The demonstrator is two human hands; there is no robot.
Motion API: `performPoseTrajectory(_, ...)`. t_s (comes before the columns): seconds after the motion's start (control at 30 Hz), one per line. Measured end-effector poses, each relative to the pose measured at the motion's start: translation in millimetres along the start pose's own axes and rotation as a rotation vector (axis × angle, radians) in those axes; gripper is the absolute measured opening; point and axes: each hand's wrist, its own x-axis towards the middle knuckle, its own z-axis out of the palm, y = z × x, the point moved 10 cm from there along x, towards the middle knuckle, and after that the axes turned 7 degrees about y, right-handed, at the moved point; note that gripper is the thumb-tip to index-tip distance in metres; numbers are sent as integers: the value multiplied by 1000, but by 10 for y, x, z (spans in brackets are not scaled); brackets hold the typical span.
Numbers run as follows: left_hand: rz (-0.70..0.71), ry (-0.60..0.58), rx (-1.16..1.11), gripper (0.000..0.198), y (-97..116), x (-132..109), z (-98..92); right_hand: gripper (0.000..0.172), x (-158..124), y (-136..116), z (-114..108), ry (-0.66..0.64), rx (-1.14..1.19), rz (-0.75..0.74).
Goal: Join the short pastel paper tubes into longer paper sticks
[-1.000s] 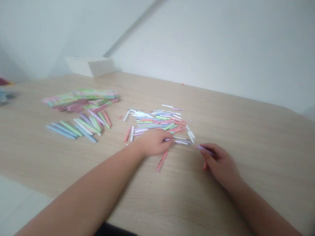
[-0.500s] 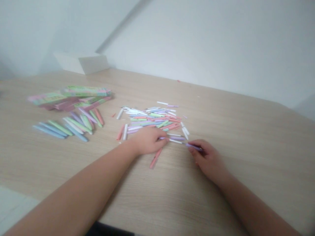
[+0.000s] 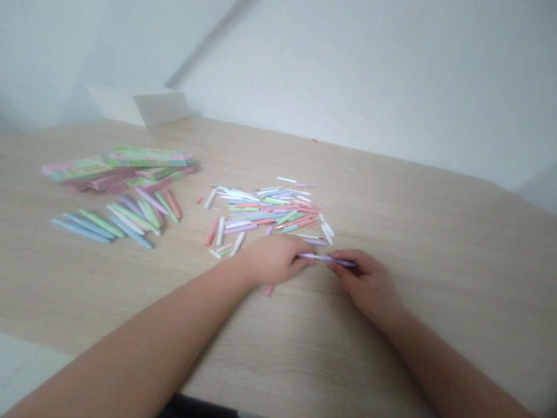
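Pieces of a slim lilac plastic pen (image 3: 322,258) were held in line over the pale wood-grain table (image 3: 435,232), the left hand (image 3: 274,258) pinching one end and the right hand (image 3: 369,283) gripping the other. Just beyond the left hand spread loose white, coral, green and lilac plastic pen parts (image 3: 287,217).

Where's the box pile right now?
In the head view, the box pile sits to the left of the left hand, just behind the group of pastel pens.
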Motion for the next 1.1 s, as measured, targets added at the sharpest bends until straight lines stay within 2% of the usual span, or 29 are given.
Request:
performPoseTrajectory(0.17,-88,34,-40,28,-62,-7,-25,26,-14,14,-11,6,40,57)
performPoseTrajectory(0.4,-13,3,-66,27,26,7,-2,20,-17,-49,-1,-10,7,-4)
performPoseTrajectory(0.57,-10,-22,-54,29,17,0,29,19,-33,-77,15,-44,-72,-82)
performPoseTrajectory(0.83,-38,-33,-34,29,-1,-25,73,15,-54,-114,0,-26,-103,-125)
performPoseTrajectory(1.1,-21,-22,-15,27,0,-13,77,20,-60,-126,29,-57,-139,-89)
